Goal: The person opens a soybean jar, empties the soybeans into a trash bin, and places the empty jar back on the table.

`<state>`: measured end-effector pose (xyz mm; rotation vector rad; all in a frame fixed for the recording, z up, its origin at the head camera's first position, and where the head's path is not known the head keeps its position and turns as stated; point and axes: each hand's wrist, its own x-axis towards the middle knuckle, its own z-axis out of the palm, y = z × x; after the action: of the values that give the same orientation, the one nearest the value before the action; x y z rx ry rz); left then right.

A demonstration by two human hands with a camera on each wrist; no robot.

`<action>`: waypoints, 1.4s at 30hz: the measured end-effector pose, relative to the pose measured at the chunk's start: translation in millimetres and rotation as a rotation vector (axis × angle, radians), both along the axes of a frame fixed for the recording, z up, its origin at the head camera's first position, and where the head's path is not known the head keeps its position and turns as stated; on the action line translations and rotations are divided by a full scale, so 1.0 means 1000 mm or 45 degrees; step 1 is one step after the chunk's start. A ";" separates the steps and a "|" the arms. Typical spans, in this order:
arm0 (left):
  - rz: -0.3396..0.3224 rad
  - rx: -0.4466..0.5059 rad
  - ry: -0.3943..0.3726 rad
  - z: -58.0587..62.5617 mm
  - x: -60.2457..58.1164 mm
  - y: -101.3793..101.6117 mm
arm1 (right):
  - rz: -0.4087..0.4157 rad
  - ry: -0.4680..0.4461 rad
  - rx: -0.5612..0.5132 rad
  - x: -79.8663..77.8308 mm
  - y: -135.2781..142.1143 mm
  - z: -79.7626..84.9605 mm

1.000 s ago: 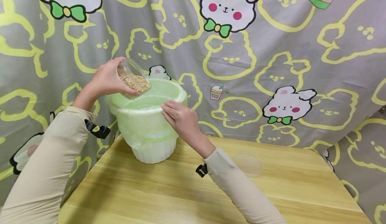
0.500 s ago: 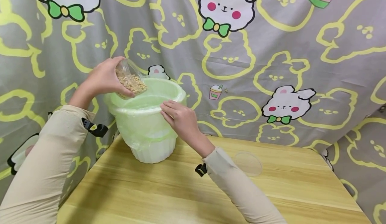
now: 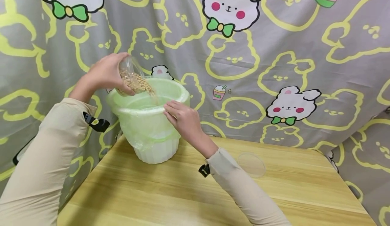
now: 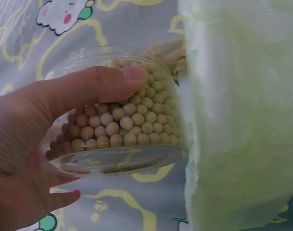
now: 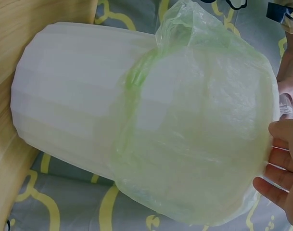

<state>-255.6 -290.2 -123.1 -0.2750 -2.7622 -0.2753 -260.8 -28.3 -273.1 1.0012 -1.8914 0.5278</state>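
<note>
My left hand grips a clear plastic cup, tilted on its side over the near left of a white trash can. Round beige soybeans fill much of the cup, and some stream from its mouth into the can. A thin pale-green bag lines the can and folds down over its rim. My right hand holds the can's near right rim through the bag, its fingers at the edge in the right wrist view. The can's inner bottom is hidden.
On the wooden table, a clear round disc, like a lid, lies flat beside my right forearm. A grey curtain with yellow and white cartoon animals hangs behind and at both sides, close to the can.
My left hand has tipped the cup further, and soybeans now fall from it into the lined can. Half a second ago none were falling. My right hand has stayed on the rim.
</note>
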 end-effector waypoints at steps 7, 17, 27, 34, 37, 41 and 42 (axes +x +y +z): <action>-0.027 -0.033 0.010 0.016 0.006 0.004 | -0.004 -0.006 -0.009 0.000 0.001 0.002; -0.017 -0.052 -0.037 0.029 0.011 0.010 | -0.028 0.010 0.008 0.001 0.001 0.002; -0.001 -0.113 -0.113 0.033 0.013 0.011 | -0.010 0.018 -0.002 0.003 0.001 0.002; -0.021 -0.118 -0.152 0.033 0.011 0.016 | -0.033 0.006 0.005 0.004 0.002 0.001; -0.012 -0.143 -0.161 0.034 0.010 0.018 | -0.036 0.008 0.001 0.003 0.002 0.001; -0.004 -0.177 -0.166 0.036 0.011 0.020 | -0.018 0.016 -0.001 0.003 0.001 0.001; -0.003 -0.182 -0.166 0.037 0.011 0.020 | -0.017 0.022 -0.001 0.003 0.001 0.001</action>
<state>-244.4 -270.3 -86.6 -0.3065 -2.9158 -0.0989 -257.9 -26.9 -271.8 0.9885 -1.8815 0.5106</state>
